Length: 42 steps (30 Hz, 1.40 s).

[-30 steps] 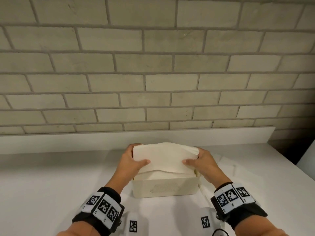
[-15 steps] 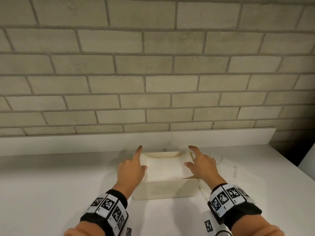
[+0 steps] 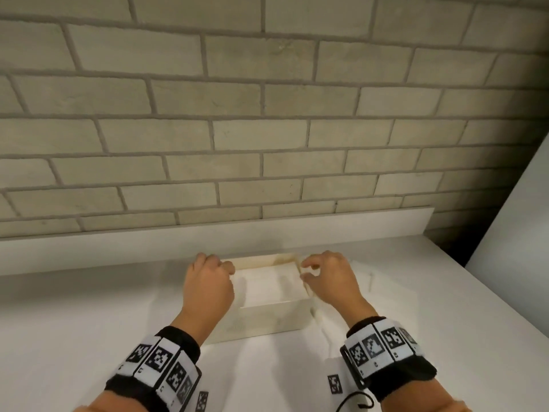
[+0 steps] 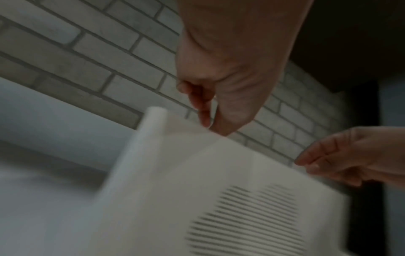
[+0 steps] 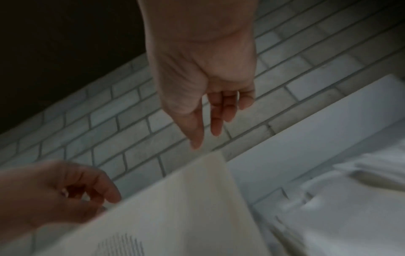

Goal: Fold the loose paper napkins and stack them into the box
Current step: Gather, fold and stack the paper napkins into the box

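A cream box [image 3: 267, 322] stands on the white table, with folded white napkins [image 3: 267, 288] lying flat inside it. My left hand [image 3: 208, 281] hovers at the box's left rim, fingers loosely curled, holding nothing. My right hand [image 3: 325, 276] hovers at the right rim, also empty. In the left wrist view my left hand [image 4: 210, 124] hangs just over the rim of the box [image 4: 241, 207], thumb and finger close together. In the right wrist view the fingers of my right hand [image 5: 206, 138] point down near the far corner of the box [image 5: 186, 216].
Loose white napkins [image 5: 350, 207] lie spread on the table right of the box, faint in the head view [image 3: 370, 281]. A brick wall with a white ledge [image 3: 208, 242] runs close behind. The table's right edge [image 3: 505, 292] drops off beside a white panel.
Both hands lowered a folded napkin into the box and let it go. The fingers then pressed it flat, and now they have curled back at the box's sides.
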### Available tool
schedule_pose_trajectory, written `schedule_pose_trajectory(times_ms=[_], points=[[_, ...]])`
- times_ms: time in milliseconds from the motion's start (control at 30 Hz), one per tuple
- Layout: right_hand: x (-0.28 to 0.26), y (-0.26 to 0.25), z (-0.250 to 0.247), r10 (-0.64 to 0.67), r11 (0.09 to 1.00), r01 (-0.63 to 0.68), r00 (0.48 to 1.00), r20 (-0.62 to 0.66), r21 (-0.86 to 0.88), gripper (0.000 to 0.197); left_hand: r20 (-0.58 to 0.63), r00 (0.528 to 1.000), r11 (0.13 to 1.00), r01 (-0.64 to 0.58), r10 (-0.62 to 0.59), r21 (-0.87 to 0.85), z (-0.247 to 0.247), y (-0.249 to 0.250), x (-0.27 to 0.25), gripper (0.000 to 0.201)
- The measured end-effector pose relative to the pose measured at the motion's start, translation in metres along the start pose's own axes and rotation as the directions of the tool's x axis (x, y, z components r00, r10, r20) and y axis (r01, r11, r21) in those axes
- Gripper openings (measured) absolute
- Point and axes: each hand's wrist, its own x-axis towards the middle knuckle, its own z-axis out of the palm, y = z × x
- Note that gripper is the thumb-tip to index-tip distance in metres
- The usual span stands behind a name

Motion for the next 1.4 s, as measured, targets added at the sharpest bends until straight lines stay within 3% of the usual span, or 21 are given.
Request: schedule_pose_trajectory(times_ms=[33,67,133,200,267,333,367,433,567,667,733,800,867,933,1033,1133,1200,1300,1400], points=[[-0.006,0.012,-0.011,0.114,0.988,-0.112,0.993,-0.007,0.102,0.026,-0.076,0.997,0.989,-0.031,0.02,-0.142,-0.001,0.01,-0.003,0.027],[-0.013,0.026,-0.023,0.24,0.955,-0.239,0.971,0.015,0.176,0.026,-0.055,0.998,0.947,-0.032,0.015,-0.32,-0.004,0.025,-0.009,0.022],[-0.028,0.059,-0.04,0.454,0.866,-0.462,0.887,0.088,0.192,0.032,0.136,0.991,0.837,0.065,0.011,-0.543,-0.003,0.059,-0.024,0.015],[-0.045,0.089,-0.046,0.577,0.801,-0.593,0.801,0.158,0.084,0.044,0.363,0.929,0.749,0.193,0.068,-0.634,0.012,0.092,-0.04,0.021],[-0.06,0.109,-0.042,0.637,0.762,-0.647,0.744,0.201,-0.022,0.053,0.53,0.839,0.723,0.291,0.121,-0.627,0.026,0.121,-0.052,0.033],[-0.073,0.119,-0.037,0.664,0.732,-0.681,0.709,0.237,-0.018,0.058,0.645,0.753,0.771,0.33,0.134,-0.545,0.038,0.144,-0.058,0.047],[-0.078,0.121,-0.033,0.669,0.723,-0.691,0.7,0.252,0.001,0.06,0.668,0.736,0.777,0.355,0.112,-0.521,0.043,0.153,-0.059,0.051],[-0.086,0.123,-0.029,0.672,0.708,-0.706,0.688,0.275,0.036,0.063,0.691,0.72,0.738,0.436,0.057,-0.515,0.052,0.168,-0.059,0.057],[-0.091,0.127,-0.018,0.715,0.651,-0.755,0.643,0.275,0.073,0.075,0.732,0.68,0.532,0.635,-0.041,-0.56,0.064,0.185,-0.05,0.066],[-0.09,0.133,-0.016,0.747,0.604,-0.789,0.609,0.265,0.112,0.08,0.699,0.703,0.391,0.686,-0.135,-0.614,0.064,0.192,-0.043,0.066],[-0.089,0.14,-0.013,0.75,0.587,-0.794,0.607,0.262,0.161,0.076,0.696,0.698,0.316,0.707,-0.168,-0.632,0.063,0.194,-0.04,0.051],[-0.089,0.145,-0.012,0.738,0.595,-0.776,0.631,0.238,0.211,0.051,0.701,0.691,0.284,0.717,-0.175,-0.636,0.061,0.195,-0.038,0.019],[-0.09,0.15,-0.012,0.722,0.633,-0.746,0.666,0.19,0.206,0.028,0.702,0.693,0.283,0.714,-0.162,-0.64,0.066,0.194,-0.038,0.036],[-0.092,0.152,-0.016,0.715,0.66,-0.726,0.686,0.134,0.193,0.036,0.698,0.699,0.316,0.704,-0.154,-0.636,0.069,0.194,-0.037,0.039],[-0.099,0.161,-0.024,0.704,0.679,-0.702,0.705,0.08,0.212,0.034,0.685,0.715,0.288,0.691,-0.141,-0.662,0.073,0.194,-0.036,0.029],[-0.103,0.171,-0.031,0.705,0.649,-0.676,0.706,0.056,0.348,0.003,0.686,0.721,0.25,0.685,-0.097,-0.685,0.072,0.19,-0.036,0.016],[-0.105,0.175,-0.032,0.721,0.586,-0.673,0.687,0.089,0.451,0.017,0.698,0.715,0.236,0.686,-0.043,-0.688,0.07,0.189,-0.036,0.015],[-0.105,0.175,-0.031,0.724,0.525,-0.688,0.67,0.162,0.5,0.021,0.712,0.7,0.255,0.68,0.053,-0.687,0.065,0.19,-0.038,0.026],[-0.106,0.171,-0.025,0.706,0.484,-0.69,0.671,0.225,0.539,0.041,0.687,0.706,0.375,0.597,0.176,-0.709,0.065,0.19,-0.041,0.044]])
